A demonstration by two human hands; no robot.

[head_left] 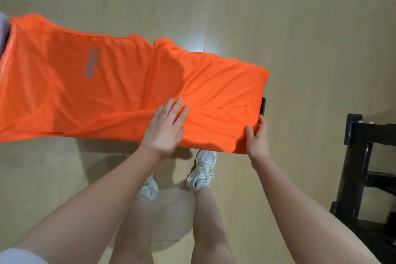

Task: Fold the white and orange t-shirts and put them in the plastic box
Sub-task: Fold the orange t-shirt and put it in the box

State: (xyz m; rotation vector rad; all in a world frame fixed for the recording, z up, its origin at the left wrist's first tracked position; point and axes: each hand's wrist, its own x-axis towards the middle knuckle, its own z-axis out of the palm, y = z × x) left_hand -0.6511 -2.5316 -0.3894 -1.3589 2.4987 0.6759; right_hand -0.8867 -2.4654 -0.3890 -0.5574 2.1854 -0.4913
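Note:
The orange t-shirt (90, 83) lies spread across a narrow raised surface, a grey logo on its chest. Its left part hangs off past the frame edge. My left hand (165, 126) rests flat on the cloth near the front edge, fingers apart. My right hand (258, 137) pinches the shirt's front right corner, thumb on top. A dark edge of the surface (263, 106) shows just beyond that corner. No white t-shirt or plastic box is in view.
A black wooden frame (360, 169) stands on the floor at the right. My legs and white sneakers (202, 169) are below the surface's front edge. Pale wooden floor (214, 6) lies all around. A pale cloth (3, 28) shows at the far left edge.

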